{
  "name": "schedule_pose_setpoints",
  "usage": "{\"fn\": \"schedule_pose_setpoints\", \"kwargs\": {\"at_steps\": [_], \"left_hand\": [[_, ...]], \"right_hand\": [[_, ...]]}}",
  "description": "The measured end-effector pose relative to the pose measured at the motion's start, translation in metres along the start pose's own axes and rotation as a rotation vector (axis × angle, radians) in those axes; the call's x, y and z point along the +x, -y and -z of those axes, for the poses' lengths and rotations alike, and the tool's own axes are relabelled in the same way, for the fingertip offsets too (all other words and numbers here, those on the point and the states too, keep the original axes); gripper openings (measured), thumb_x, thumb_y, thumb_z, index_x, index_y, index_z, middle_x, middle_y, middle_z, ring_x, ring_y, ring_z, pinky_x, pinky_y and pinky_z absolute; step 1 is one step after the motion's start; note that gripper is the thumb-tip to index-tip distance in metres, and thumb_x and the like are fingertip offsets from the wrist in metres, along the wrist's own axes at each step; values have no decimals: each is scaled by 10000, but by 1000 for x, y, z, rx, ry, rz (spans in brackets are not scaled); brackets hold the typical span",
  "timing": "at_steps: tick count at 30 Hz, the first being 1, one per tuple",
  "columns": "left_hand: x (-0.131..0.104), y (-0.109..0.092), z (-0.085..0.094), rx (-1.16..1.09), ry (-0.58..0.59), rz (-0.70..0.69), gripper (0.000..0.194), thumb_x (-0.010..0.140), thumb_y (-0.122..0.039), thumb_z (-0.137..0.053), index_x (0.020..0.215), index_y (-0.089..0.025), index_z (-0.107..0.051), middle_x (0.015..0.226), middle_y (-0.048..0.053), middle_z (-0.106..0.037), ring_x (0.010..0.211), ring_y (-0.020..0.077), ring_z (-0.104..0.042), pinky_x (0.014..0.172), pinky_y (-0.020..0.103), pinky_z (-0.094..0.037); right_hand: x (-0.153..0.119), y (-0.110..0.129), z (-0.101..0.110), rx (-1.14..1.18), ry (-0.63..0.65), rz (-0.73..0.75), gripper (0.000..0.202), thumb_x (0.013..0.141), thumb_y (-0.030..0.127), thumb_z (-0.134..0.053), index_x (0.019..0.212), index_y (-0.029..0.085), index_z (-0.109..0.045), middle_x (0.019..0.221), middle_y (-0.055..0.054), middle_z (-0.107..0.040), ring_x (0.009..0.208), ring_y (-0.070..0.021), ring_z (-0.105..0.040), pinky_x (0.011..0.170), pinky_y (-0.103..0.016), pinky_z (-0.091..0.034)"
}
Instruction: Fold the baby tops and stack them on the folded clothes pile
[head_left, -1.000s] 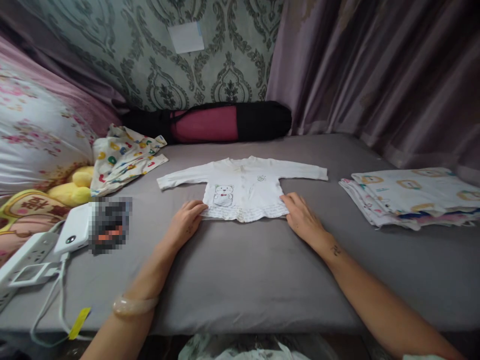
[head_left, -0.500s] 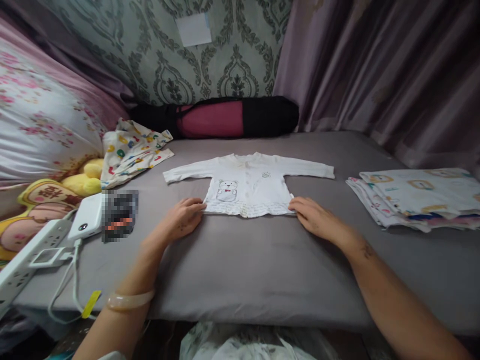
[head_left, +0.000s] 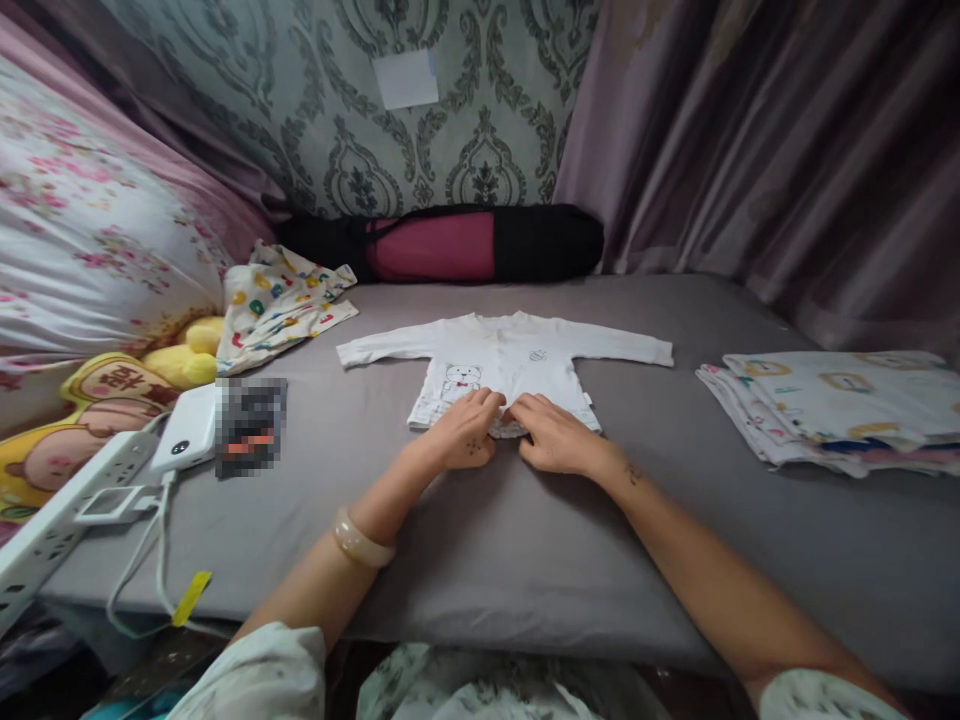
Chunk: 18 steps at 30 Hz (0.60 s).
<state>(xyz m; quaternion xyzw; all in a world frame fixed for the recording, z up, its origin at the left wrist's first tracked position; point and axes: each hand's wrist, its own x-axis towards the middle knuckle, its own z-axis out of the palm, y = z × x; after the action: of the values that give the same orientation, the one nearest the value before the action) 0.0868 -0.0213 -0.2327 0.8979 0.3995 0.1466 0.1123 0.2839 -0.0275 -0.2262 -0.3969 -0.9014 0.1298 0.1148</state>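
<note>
A small white long-sleeved baby shirt (head_left: pixel 510 350) lies flat, its sleeves spread to both sides and its hem toward me. A bear drawing shows on its front, partly covered by my fingers. My left hand (head_left: pixel 466 430) is at the middle of the hem, its fingers curled and pinching the cloth. Close beside it, my right hand (head_left: pixel 555 432) also has bent fingers closed on the hem at the centre. The fingertips of the two hands almost meet. The cloth under them is partly hidden.
Folded printed clothes (head_left: pixel 840 405) are stacked at the right. At the left lie a patterned garment (head_left: pixel 281 300), a white power bank (head_left: pixel 187 425), a power strip (head_left: pixel 82 500) with cables, and yellow plush toys (head_left: pixel 112 410). A black and maroon long bag (head_left: pixel 450 245) lies along the wall.
Both hands have moved inward from the two bottom corners of the shirt to the middle of its hem. The shirt stays spread out; the camera view has shifted slightly.
</note>
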Motion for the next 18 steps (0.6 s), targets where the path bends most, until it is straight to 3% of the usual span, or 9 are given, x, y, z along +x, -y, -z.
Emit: {"fn": "schedule_pose_setpoints", "kwargs": {"at_steps": [3, 5, 8, 10, 13, 18], "left_hand": [[-5, 4, -11, -40, -75, 80, 435, 658, -108, -504, 1077, -218, -460, 993, 89, -532, 961, 254, -519, 815, 381, -437], [-9, 8, -13, -100, -124, 134, 335, 718, -144, -497, 1041, -226, -465, 970, 71, -530, 910, 230, -522, 772, 360, -437], [-11, 13, -12, -177, -151, 184, 74, 844, -241, -474, 910, -222, -501, 863, 44, -538, 808, 198, -523, 702, 328, -421], [-8, 14, -11, -182, -147, 198, 146, 895, -301, -457, 788, -216, -509, 787, 36, -532, 756, 187, -517, 674, 318, -406], [-5, 14, -11, -180, -133, 223, 272, 919, -323, -449, 677, -211, -504, 734, 35, -529, 713, 174, -517, 650, 308, -397], [-6, 8, -14, -149, -184, 156, 245, 946, -321, -436, 826, -205, -616, 859, 65, -600, 826, 187, -568, 727, 303, -442]], "right_hand": [[0, -9, -9, 74, -109, -37, 121, 871, 185, -498, 935, 184, -601, 962, -73, -585, 957, -203, -525, 879, -319, -399], [1, -16, -12, 189, -174, -75, 179, 916, 232, -453, 814, 189, -595, 861, -45, -581, 859, -174, -530, 821, -289, -396], [7, -28, -15, 424, -237, -248, 352, 937, 372, -422, 655, 193, -533, 652, 15, -494, 645, -132, -461, 641, -250, -357], [10, -34, -17, 590, -278, -369, 407, 904, 489, -441, 637, 194, -528, 588, 39, -434, 577, -117, -402, 567, -241, -310], [13, -39, -19, 793, -329, -474, 444, 828, 599, -500, 700, 185, -601, 609, 36, -478, 582, -116, -417, 544, -231, -309], [14, -34, -15, 882, -316, -455, 438, 817, 587, -526, 804, 177, -681, 672, 18, -577, 635, -134, -500, 592, -233, -373]]}}
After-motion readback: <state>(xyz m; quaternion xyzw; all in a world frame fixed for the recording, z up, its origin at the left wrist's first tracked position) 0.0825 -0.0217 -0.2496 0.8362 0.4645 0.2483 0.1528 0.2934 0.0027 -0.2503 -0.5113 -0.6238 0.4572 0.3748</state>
